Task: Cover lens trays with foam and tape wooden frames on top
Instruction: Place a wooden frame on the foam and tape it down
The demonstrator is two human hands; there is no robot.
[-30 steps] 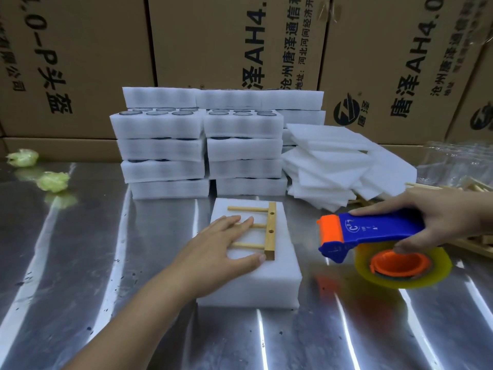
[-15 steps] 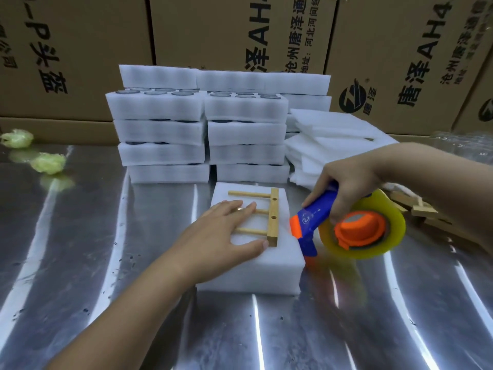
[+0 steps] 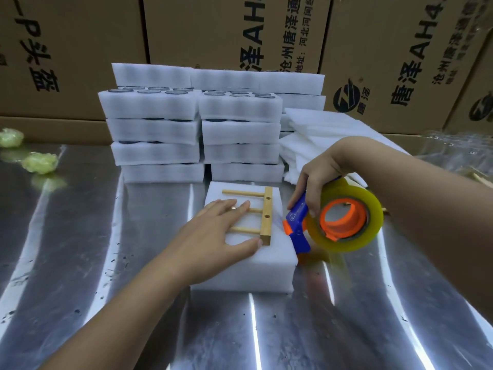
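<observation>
A white foam-covered lens tray [image 3: 248, 265] lies on the steel table in front of me. On top of it rests a wooden frame [image 3: 266, 215], a bar with three dowels pointing left. My left hand [image 3: 213, 236] lies flat on the dowels and the foam, fingers straight. My right hand [image 3: 317, 177] grips the blue handle of a tape dispenser [image 3: 344, 220] with an orange hub and a yellowish tape roll. The dispenser's orange nose touches the tray's right side, just beside the wooden bar.
Stacks of foam lens trays [image 3: 197, 129] stand behind the tray, with loose foam sheets [image 3: 320, 134] to their right. More wooden frames [image 3: 480, 180] and clear plastic [image 3: 453, 150] lie at the far right. Two green wads [image 3: 40, 162] sit at the left. Cardboard boxes [image 3: 234, 30] wall the back.
My right hand has brought the tape dispenser leftward and tipped it, so its nose now meets the tray's right side. My left hand has stayed pressed on the frame.
</observation>
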